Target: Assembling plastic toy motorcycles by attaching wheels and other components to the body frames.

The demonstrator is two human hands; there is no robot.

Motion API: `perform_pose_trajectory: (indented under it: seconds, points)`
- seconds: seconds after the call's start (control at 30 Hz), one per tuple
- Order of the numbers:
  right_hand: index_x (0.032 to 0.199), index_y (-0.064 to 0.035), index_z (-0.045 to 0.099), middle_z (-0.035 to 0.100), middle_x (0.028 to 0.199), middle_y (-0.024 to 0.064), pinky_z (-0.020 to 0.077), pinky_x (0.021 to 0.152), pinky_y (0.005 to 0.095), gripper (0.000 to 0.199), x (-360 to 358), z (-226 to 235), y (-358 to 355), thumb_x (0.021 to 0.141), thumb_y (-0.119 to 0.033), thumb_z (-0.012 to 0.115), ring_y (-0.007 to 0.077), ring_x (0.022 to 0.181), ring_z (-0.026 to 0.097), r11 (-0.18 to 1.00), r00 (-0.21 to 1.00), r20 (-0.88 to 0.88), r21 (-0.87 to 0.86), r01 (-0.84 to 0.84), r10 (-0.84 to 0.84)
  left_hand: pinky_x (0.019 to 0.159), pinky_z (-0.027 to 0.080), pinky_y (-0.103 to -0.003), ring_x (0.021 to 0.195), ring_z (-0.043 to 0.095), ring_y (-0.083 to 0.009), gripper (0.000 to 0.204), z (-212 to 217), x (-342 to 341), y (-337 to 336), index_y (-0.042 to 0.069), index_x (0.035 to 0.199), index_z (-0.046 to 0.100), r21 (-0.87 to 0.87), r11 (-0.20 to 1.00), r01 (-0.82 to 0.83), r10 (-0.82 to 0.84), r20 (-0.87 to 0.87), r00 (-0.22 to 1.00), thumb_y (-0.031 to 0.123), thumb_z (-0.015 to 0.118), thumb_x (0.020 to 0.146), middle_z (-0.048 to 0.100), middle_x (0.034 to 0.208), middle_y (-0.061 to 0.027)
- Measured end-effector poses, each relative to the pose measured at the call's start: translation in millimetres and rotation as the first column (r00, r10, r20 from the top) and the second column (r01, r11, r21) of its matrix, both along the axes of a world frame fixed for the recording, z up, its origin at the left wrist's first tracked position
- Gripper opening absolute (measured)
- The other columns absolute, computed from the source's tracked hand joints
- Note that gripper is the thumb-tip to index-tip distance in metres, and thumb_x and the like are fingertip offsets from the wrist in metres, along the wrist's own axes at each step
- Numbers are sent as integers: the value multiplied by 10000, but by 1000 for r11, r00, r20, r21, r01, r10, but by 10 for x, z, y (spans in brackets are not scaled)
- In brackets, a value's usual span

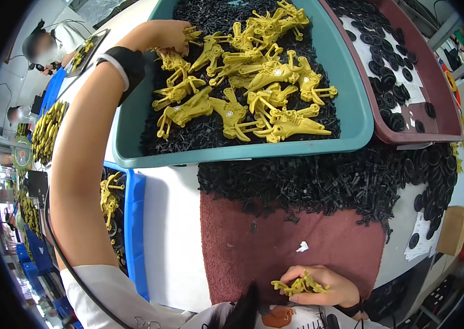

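My left arm stretches up to the far left of the teal tray [243, 153]. There my left hand [166, 36] is closed, its curled fingertips against a yellow plastic part [192, 35]; the grip is partly hidden. Many yellow plastic parts shaped like toy motorbike frames [276, 74] lie piled in that tray, over small black pieces [199, 134]. Low in the view, near my body, my right hand [328, 288] is closed round another yellow toy motorbike frame [300, 284]. It is held above a dark red cloth [292, 247].
Small black plastic pieces [298, 181] are heaped along the cloth's far edge. Black toy wheels [388, 82] lie in a maroon tray [445, 131] at right and beside it. A blue bin [136, 230] at left holds yellow frames with wheels. Another person [40, 46] sits far left.
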State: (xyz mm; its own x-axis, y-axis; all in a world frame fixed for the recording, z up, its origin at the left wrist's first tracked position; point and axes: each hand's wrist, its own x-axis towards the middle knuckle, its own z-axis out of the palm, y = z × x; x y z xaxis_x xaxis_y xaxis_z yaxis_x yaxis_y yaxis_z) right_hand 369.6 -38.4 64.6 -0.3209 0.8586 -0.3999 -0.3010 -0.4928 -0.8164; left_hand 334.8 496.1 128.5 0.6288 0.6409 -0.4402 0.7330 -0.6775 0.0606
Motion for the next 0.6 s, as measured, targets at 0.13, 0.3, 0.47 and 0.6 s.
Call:
perform_pose_trajectory:
  seconds: [0.13,0.3,0.47,0.6]
  points:
    - [1230,-3,545,645,1045,92,471,834,286,358,-10,18,1,902,-112,643,137,943,610,1000,1000,-7,-19,0,0,484,412,-301,527,522,-143,274,115,-95,44,16,1010,647,-84,994,-74,72,-20,997,191,705,807,638,743,-51]
    - [1228,-6,549,649,1047,94,472,834,296,360,-19,17,-5,902,-127,643,145,943,613,1000,1000,-16,-16,7,-7,530,405,-314,535,508,-142,258,216,-191,-147,11,842,680,-125,992,25,-23,20,1000,263,725,804,625,704,-44]
    - [1223,-8,549,648,1037,101,474,821,299,355,-18,5,-8,901,-126,641,146,928,614,1000,1000,16,9,-9,9,742,513,-265,794,644,-138,400,466,-404,-260,-14,1088,640,-388,921,41,115,371,921,242,734,796,692,920,-70]
    - [1218,-9,548,645,1021,106,476,807,300,354,0,15,16,899,-129,643,150,910,614,1000,999,38,17,-22,21,775,522,-256,799,651,-160,423,562,-395,-498,-20,1097,620,-548,835,50,109,254,961,223,739,772,688,968,-97]
